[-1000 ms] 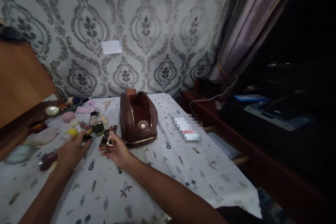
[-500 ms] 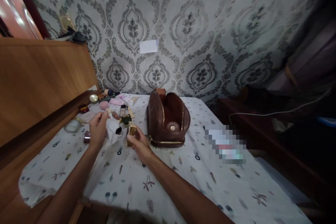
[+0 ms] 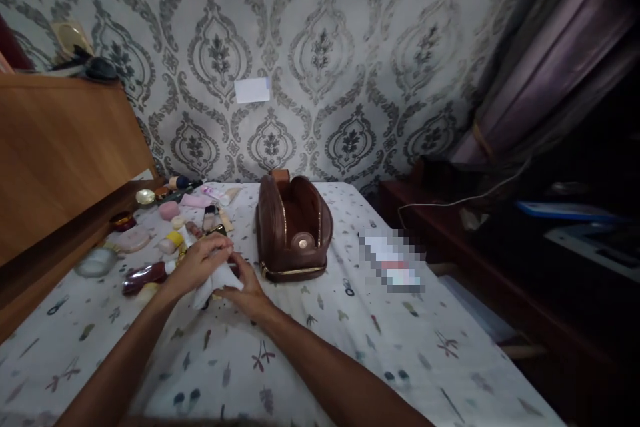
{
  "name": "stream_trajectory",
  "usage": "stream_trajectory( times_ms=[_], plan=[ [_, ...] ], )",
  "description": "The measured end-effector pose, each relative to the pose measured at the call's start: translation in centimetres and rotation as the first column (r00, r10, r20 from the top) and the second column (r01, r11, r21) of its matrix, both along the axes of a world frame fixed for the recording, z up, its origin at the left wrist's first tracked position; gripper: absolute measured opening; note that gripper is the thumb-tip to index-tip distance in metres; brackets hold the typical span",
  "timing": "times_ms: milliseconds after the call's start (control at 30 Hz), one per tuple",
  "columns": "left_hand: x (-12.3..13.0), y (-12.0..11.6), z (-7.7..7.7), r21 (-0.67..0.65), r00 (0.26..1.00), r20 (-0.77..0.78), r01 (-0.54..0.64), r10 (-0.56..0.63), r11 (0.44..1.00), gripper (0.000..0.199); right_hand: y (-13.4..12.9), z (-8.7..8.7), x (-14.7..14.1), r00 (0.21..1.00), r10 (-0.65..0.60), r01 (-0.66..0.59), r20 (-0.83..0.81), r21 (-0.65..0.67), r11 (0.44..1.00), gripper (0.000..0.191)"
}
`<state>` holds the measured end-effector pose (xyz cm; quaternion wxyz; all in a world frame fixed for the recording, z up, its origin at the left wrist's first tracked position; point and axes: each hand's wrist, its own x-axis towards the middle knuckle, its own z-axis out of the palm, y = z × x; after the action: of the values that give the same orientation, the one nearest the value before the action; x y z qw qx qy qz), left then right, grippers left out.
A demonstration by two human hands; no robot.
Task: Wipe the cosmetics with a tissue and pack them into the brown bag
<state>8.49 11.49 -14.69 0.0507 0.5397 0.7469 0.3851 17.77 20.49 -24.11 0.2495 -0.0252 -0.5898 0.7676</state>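
Observation:
My left hand [image 3: 197, 265] is closed on a white tissue [image 3: 220, 280], pressing it from above. My right hand [image 3: 250, 292] meets it from the right, its fingers curled round the tissue and a small gold box-shaped item that the cloth almost wholly covers. Just right of the hands stands a brown leather cosmetic bag [image 3: 295, 260], unzipped, with its dark interior showing. Beside my left wrist lies a dark red bottle [image 3: 144, 278] with a shiny side. A yellow-banded jar [image 3: 171, 241] is just behind that hand.
Several cosmetics, among them a pink round pot [image 3: 169, 211] and a glass jar [image 3: 97, 260], lie across the table's left side. A blurred-out flat item [image 3: 393, 260] rests right of the bag. A wooden panel [image 3: 65, 140] borders the left; a patterned tablecloth [image 3: 320, 340] covers the table.
My hands have come together; the tissue, held by the left hand, now wraps the gold item in the right. The view has turned right, shifting everything leftward.

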Motion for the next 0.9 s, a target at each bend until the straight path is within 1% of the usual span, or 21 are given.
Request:
stream_trajectory(
  times_ms=[100, 233, 300, 400, 500, 567, 633, 700, 767, 800, 900],
  plan=[
    [-0.5, 0.4, 0.6, -0.060, 0.997, -0.072, -0.018, 0.014, 0.998, 0.036, -0.2, -0.2, 0.0, 1.000, 0.019, -0.018, -0.011, 0.073, 0.997, 0.085],
    [-1.1, 0.9, 0.6, -0.078, 0.985, -0.116, -0.140, 0.130, 0.987, 0.041, -0.2, 0.0, 0.1, 1.000, -0.010, 0.015, -0.025, 0.209, 0.978, 0.091],
    [-1.4, 1.0, 0.2, -0.046, 0.975, -0.107, -0.202, 0.196, 0.978, 0.043, -0.1, 0.1, 0.1, 1.000, -0.012, 0.018, -0.028, 0.261, 0.965, 0.091],
    [-2.1, 0.9, -0.5, 0.065, 0.953, -0.067, -0.290, 0.295, 0.955, 0.042, 0.0, 0.3, 0.2, 1.000, 0.010, -0.006, -0.012, 0.290, 0.957, 0.091],
    [-3.4, 0.4, -1.4, 0.112, 0.928, -0.033, -0.366, 0.371, 0.924, 0.038, -0.2, 0.4, 0.3, 0.996, 0.081, -0.086, 0.028, 0.262, 0.961, 0.090],
    [-4.4, -0.2, -2.0, 0.125, 0.908, -0.019, -0.412, 0.418, 0.902, 0.035, -0.3, 0.5, 0.4, 0.993, 0.119, -0.121, 0.023, 0.230, 0.966, 0.094],
    [-5.1, -0.7, -2.2, 0.161, 0.889, 0.000, -0.452, 0.458, 0.877, 0.031, -0.4, 0.7, 0.5, 0.988, 0.150, -0.153, 0.030, 0.183, 0.971, 0.094],
    [-5.4, -1.0, -2.1, 0.207, 0.879, 0.027, -0.470, 0.475, 0.858, 0.028, -0.4, 1.1, 0.7, 0.979, 0.195, -0.200, 0.050, 0.122, 0.972, 0.093],
    [-5.0, -1.1, -1.8, 0.243, 0.886, 0.066, -0.460, 0.459, 0.854, 0.027, -0.4, 1.5, 1.0, 0.975, 0.211, -0.216, 0.068, 0.085, 0.973, 0.089],
    [-4.6, -1.1, -1.7, 0.251, 0.894, 0.093, -0.446, 0.437, 0.859, 0.028, -0.4, 1.7, 1.1, 0.974, 0.212, -0.218, 0.078, 0.075, 0.973, 0.084],
    [-2.9, -0.8, -1.4, 0.242, 0.922, 0.187, -0.377, 0.338, 0.894, 0.034, -0.4, 2.1, 1.3, 0.966, 0.242, -0.245, 0.091, 0.023, 0.969, 0.063]
  ],
)
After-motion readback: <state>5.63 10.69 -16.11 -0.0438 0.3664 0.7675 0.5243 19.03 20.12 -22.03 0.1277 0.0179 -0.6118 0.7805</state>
